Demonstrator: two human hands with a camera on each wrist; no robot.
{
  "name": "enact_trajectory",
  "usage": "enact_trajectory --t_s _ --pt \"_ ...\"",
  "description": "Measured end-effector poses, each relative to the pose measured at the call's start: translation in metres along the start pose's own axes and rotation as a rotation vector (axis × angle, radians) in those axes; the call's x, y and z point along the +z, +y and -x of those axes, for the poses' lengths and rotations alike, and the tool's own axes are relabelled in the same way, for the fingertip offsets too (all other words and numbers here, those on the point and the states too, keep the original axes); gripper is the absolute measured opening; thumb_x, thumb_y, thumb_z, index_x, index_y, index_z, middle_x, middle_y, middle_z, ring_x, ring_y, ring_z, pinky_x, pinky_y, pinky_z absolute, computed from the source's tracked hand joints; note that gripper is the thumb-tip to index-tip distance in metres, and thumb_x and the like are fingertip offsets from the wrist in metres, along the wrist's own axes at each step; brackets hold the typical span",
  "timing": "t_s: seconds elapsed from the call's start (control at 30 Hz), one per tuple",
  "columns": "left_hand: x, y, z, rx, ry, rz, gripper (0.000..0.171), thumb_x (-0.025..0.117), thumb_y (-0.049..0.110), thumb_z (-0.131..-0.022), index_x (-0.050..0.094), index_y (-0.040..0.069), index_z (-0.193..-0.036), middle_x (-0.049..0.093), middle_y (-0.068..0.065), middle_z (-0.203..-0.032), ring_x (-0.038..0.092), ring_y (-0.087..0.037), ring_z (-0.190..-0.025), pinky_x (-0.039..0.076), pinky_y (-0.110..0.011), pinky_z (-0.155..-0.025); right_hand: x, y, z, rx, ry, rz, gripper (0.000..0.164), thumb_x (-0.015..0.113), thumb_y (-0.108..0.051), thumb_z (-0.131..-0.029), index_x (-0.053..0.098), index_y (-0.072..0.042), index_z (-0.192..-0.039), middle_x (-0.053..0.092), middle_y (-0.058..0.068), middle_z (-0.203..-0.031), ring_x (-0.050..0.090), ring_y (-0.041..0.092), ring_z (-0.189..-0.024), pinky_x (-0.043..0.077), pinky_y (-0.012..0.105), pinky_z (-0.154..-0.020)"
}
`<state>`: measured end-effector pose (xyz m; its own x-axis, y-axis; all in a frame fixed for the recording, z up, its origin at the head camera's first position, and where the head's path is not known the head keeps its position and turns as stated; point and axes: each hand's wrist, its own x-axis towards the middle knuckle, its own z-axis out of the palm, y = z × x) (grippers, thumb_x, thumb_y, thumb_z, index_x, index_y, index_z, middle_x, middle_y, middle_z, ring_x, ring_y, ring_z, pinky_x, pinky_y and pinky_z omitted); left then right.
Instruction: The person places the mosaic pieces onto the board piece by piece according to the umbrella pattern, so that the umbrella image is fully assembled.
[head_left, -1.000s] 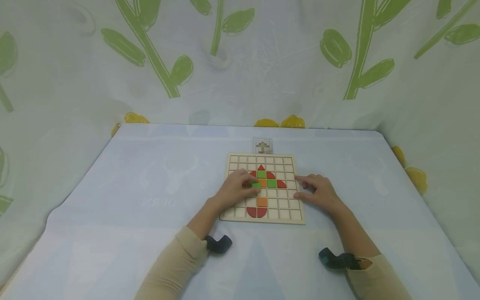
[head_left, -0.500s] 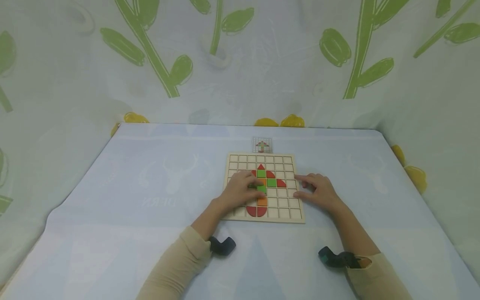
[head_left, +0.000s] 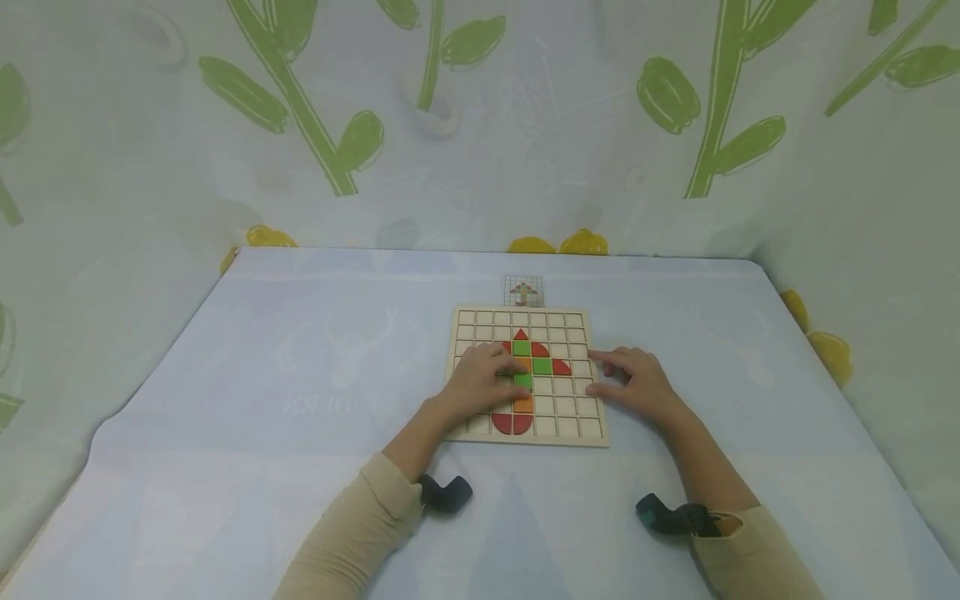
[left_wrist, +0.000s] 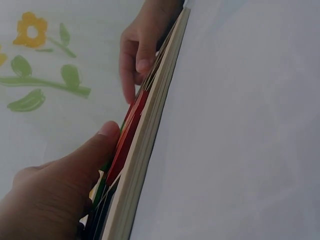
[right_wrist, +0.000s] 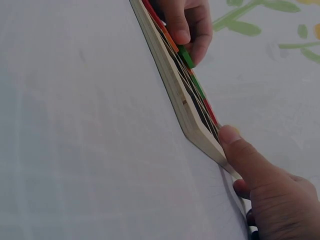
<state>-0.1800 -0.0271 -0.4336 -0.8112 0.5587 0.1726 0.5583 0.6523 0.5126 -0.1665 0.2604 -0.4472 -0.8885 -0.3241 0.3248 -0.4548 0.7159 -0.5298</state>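
Note:
My left hand (head_left: 480, 379) is over the wooden grid board (head_left: 567, 427). Its thumb and fingers pinch a green square tile (head_left: 522, 381), which looks tilted in the right wrist view (right_wrist: 186, 56). That tile sits between an orange square above, partly behind the fingers, and another orange square tile (head_left: 523, 405) below. At the board's right edge, my right hand (head_left: 639, 385) touches the rim with index finger and thumb spread apart. Other tiles form a figure: a red triangle (head_left: 521, 334), green squares (head_left: 542, 367) and red rounded pieces (head_left: 513, 424). My left hand hides some of the left side.
A small card (head_left: 523, 291) with a gridded picture lies just beyond the board's far edge. The board rests on a pale cloth-covered table (head_left: 360, 333). Behind stands a backdrop (head_left: 525, 167) printed with green leaves. A dark wrist device (head_left: 446, 494) sits on each forearm.
My left hand has moved slightly right and down, carrying the green tile from the column left of centre to the spot between the orange squares. My right hand stays in place.

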Motion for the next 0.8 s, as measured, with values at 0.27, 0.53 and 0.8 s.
enact_trajectory --t_s 0.27,0.53,0.8 --pt "0.0 0.001 0.0 0.009 0.003 -0.007 0.035 0.073 0.044 -0.078 0.071 0.022 -0.105 0.057 0.005 -0.096 0.05 -0.014 -0.093 0.036 -0.031 -0.08 0.0 -0.001 0.002 0.003 0.002 0.001 0.052 0.082 -0.025 -0.069 0.068 -0.008 -0.116 0.053 -0.005 -0.077 0.038 0.01 -0.071 0.029 0.028 -0.064" --pt "-0.002 -0.002 0.001 -0.03 0.033 0.088 0.042 0.076 0.042 -0.076 0.069 0.017 -0.109 0.06 0.003 -0.1 0.05 -0.016 -0.098 0.037 -0.036 -0.086 0.0 -0.001 0.002 0.006 -0.006 0.012 0.052 0.082 -0.027 -0.07 0.067 -0.008 -0.116 0.052 -0.006 -0.077 0.037 0.01 -0.071 0.029 0.028 -0.064" --pt "-0.01 -0.003 0.008 -0.12 0.137 0.11 0.045 0.077 0.039 -0.076 0.067 0.017 -0.114 0.056 0.005 -0.093 0.046 -0.013 -0.089 0.034 -0.036 -0.082 -0.003 -0.003 0.002 0.018 -0.025 0.01 0.052 0.081 -0.028 -0.071 0.067 -0.009 -0.118 0.052 -0.006 -0.079 0.038 0.01 -0.072 0.03 0.028 -0.065"
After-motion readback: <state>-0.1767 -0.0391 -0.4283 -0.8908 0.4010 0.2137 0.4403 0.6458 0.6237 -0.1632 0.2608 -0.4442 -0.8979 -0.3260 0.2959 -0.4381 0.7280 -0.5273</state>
